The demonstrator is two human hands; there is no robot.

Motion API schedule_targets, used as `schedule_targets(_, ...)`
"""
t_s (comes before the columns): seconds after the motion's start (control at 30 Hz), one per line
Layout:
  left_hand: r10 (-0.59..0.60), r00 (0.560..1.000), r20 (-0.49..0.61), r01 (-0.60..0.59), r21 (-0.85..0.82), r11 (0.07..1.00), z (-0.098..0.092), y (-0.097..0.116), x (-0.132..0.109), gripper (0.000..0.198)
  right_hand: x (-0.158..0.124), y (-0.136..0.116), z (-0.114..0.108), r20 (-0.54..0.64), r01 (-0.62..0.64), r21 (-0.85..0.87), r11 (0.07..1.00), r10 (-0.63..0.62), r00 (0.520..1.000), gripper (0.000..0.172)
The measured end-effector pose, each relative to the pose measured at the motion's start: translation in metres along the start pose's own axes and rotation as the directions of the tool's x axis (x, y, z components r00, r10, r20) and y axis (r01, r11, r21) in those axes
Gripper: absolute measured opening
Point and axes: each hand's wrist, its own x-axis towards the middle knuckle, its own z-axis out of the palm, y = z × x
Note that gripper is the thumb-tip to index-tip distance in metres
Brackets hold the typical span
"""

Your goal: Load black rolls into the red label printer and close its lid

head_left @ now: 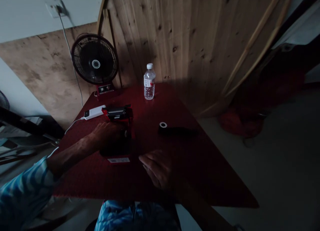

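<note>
A red and black machine, looking like a small label printer (119, 160), stands on the table with its lid (117, 113) raised. My left hand (107, 133) reaches inside it from the left. Its fingers are lost in the dark interior, beside a black roll with a pale core end (125, 134); whether they grip it does not show. My right hand (157, 167) rests just right of the printer, fingers bent and close together, with nothing visible in them. Further right lies another dark roll with a white core end (163, 125), its long body fading into shadow.
The dark red table (150, 187) carries a clear water bottle (149, 84) at the back and a fan (95, 60) at the back left. Left of the printer lies a white power bank (94, 112) with a cable. A wooden panel (180, 40) stands behind.
</note>
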Motion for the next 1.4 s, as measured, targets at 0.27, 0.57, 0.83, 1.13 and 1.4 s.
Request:
schedule_targets(0.27,0.007,0.992,0.125,-0.013,0.049,0.999,0.011,0.003,0.032,0.023,-0.005,0.006,0.008,-0.024,-0.007,0.025,1.0,0.007,1.0,0.028)
schedule_targets(0.57,0.026,0.997,-0.069,-0.045,-0.291,0.956,-0.006,-0.018,-0.026,0.031,-0.009,0.004,0.002,-0.022,-0.067,0.047,0.997,0.068,0.997,0.03)
schedule_targets(0.83,-0.012,0.977,-0.214,-0.091,-0.463,0.882,0.031,-0.021,-0.051,0.03,-0.009,0.004,0.01,-0.022,-0.079,0.067,0.995,0.08,0.997,0.031)
schedule_targets(1.13,0.227,0.858,-0.461,-0.323,-0.141,0.936,0.031,-0.007,-0.06,0.025,-0.013,0.009,0.014,-0.022,-0.091,0.003,0.996,0.091,0.996,0.029)
schedule_targets(1.4,0.287,0.804,-0.52,-0.311,0.044,0.949,0.05,0.0,-0.072,0.02,0.004,0.003,0.012,0.001,-0.239,0.115,0.964,0.24,0.971,0.029)
